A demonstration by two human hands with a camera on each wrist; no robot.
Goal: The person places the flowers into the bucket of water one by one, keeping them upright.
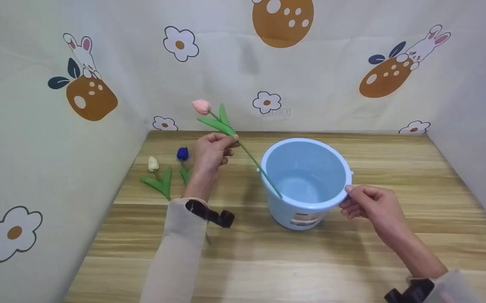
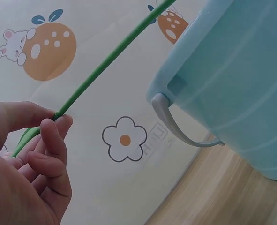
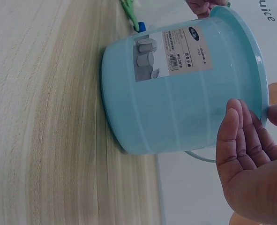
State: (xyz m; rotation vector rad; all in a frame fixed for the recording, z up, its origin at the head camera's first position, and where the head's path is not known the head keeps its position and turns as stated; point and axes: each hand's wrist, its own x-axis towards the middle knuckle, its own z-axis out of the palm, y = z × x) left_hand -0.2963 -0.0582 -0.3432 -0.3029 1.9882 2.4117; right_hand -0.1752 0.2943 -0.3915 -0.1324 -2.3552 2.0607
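Observation:
In the head view my left hand [image 1: 211, 155] pinches the green stem of a pink tulip [image 1: 202, 107] just under its leaves. The stem slants down to the right, and its lower end reaches over the near left rim of a light blue bucket [image 1: 306, 214]. Thumb and fingertips grip this stem [image 2: 101, 68] in the left wrist view. My right hand [image 1: 375, 210] holds the bucket's right rim; in the right wrist view the thumb lies at the rim and the fingers [image 3: 241, 140] sit against the outer wall. The bucket stands upright.
A white tulip [image 1: 153, 163] and a blue tulip [image 1: 182, 153] lie on the wooden table [image 1: 268, 269], left of the bucket. My left forearm partly hides their stems. The bucket's handle [image 2: 175, 124] hangs at its far side. A patterned white backdrop [image 1: 217, 71] borders the table.

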